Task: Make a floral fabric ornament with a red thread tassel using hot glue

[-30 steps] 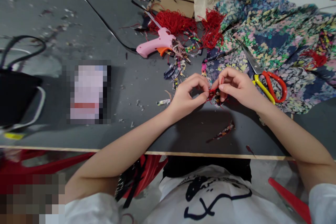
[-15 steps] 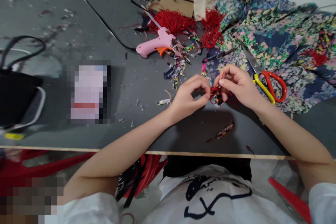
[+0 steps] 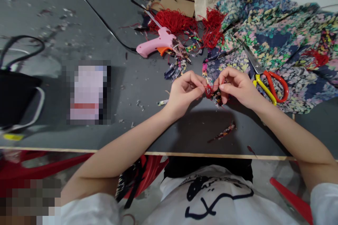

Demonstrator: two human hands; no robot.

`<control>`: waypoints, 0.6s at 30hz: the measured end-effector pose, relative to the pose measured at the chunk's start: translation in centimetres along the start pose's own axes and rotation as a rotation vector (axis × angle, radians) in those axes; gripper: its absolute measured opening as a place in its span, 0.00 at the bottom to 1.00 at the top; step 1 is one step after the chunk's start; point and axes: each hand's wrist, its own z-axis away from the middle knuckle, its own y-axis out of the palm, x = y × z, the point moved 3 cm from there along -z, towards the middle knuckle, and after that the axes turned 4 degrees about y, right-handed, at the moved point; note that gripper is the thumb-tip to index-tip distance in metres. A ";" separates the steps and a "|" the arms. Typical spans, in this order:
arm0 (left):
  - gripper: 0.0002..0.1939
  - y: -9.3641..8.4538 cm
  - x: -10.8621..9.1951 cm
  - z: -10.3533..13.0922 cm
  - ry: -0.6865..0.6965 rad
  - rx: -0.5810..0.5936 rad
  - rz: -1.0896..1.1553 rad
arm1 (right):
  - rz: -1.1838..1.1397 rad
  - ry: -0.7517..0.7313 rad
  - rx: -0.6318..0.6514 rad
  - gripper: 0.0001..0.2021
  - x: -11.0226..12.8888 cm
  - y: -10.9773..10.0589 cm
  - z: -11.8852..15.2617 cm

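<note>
Between finger and thumb, my left hand [image 3: 186,91] pinches one end of a thin red string [image 3: 214,86]. My right hand [image 3: 236,86] pinches the string's other side, so a short stretch runs taut across the gap. Just below it hangs a small bundle of red string [image 3: 208,92], beside a piece of dark flowered fabric [image 3: 218,98] partly hidden by my right fingers. Scissors [image 3: 266,81] with red and yellow handles lie on the floral cloth [image 3: 285,42], right of my right hand.
A pink glue gun [image 3: 157,42] with a black cord [image 3: 97,15] lies beyond my left hand, near fabric scraps. Tangled red string [image 3: 173,21] and cardboard [image 3: 176,2] are behind it. A blurred-out phone-like object [image 3: 88,91] and a black bag [image 3: 18,95] are at left.
My left hand has drawn slightly left and up, away from my right hand. The red string, bunched between the fingers before, is now stretched between the two hands.
</note>
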 end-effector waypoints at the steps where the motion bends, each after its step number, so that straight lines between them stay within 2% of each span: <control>1: 0.11 0.1 0.0 0.0 -0.011 0.007 0.012 | -0.005 0.003 -0.009 0.06 0.0 -0.1 0.0; 12: 0.12 0.4 0.2 -0.1 -0.076 0.149 0.017 | -0.024 -0.006 -0.072 0.06 0.1 -0.2 0.0; 18: 0.12 0.3 0.1 0.0 -0.013 0.072 -0.025 | 0.000 -0.052 -0.087 0.05 0.0 0.2 0.2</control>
